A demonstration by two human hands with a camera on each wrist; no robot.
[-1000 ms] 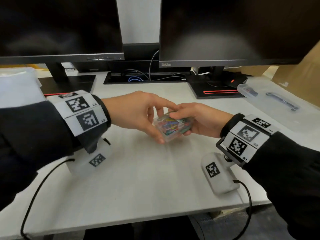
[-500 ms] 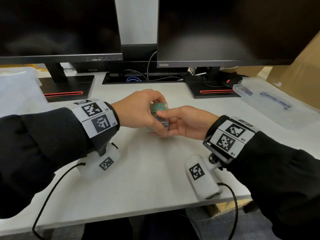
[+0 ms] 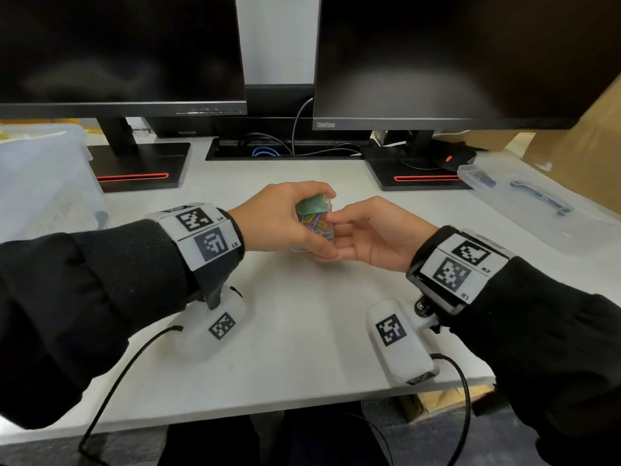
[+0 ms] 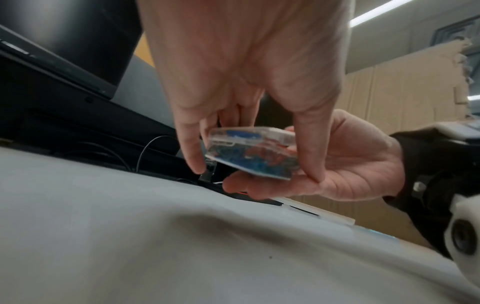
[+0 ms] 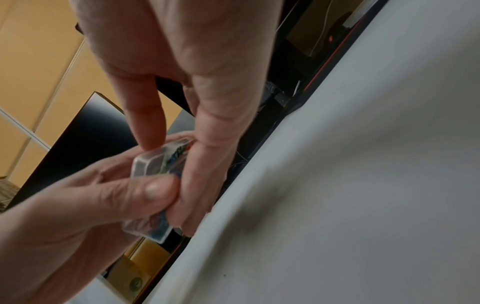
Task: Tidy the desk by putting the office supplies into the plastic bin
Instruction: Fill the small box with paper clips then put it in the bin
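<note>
Surface: white desk (image 3: pixel 302 331), two dark monitors (image 3: pixel 437 55) at the back, cardboard at far right
Bin: translucent plastic bin (image 3: pixel 43 183) at the left edge of the desk; a flat clear lid (image 3: pixel 537 210) lies at right, well apart
Item: small clear box of coloured paper clips (image 3: pixel 314 220), held just above the desk, mid-centre, tilted
Left hand (image 3: pixel 285 220): fingers curled round the box from above — thumb on the near side
Right hand (image 3: pixel 369 233): supports the box from below, thumb pinching its end; both hands together on it
Step (judged): passing the box to one hand before carrying it left to the bin
Risk: box lid could pop open under the squeeze — clips would scatter; whether it is latched, cannot tell
</note>
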